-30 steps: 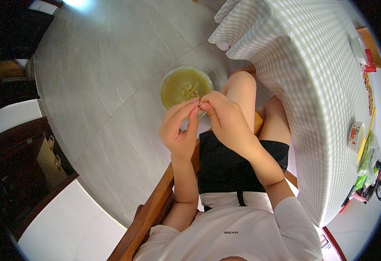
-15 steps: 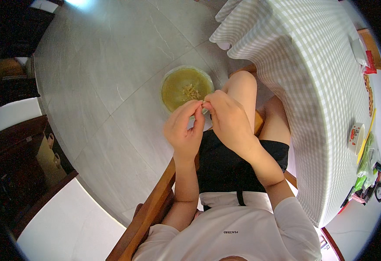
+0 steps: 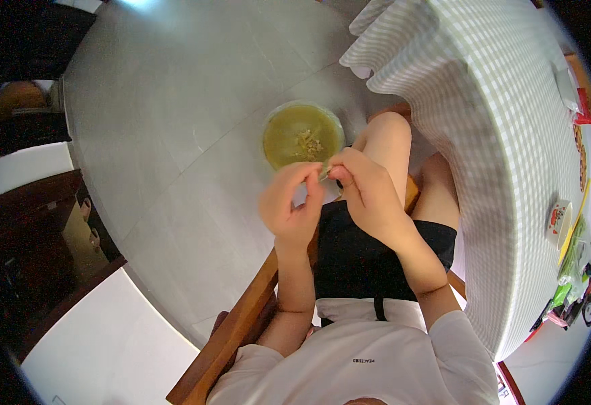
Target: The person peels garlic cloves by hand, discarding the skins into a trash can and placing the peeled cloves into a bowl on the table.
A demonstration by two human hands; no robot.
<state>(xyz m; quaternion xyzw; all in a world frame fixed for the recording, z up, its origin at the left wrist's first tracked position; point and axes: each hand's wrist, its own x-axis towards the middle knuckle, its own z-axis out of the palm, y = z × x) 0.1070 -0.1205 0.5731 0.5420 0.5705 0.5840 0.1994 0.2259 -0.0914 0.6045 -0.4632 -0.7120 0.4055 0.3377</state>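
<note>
Above my lap my two hands meet fingertip to fingertip. A small pale-green piece is pinched between them; it is too small and blurred to name. My left hand, smeared a little by motion, grips one side with thumb and forefinger. The other side is held by my right hand, its fingers curled and closed. Just beyond them on the floor stands a round container with a pale rim and a yellow-green inside. A small heap of light brown scraps lies in it.
At right is a table under a grey-and-white checked cloth. On it stand a white patterned bowl, a clear bag with green contents and a red packet. A wooden chair arm runs by my left elbow; dark furniture is far left.
My hands sit slightly lower and farther right in the view, as the whole scene has shifted. The green piece between my fingertips shows more now, and my left hand is blurred.
</note>
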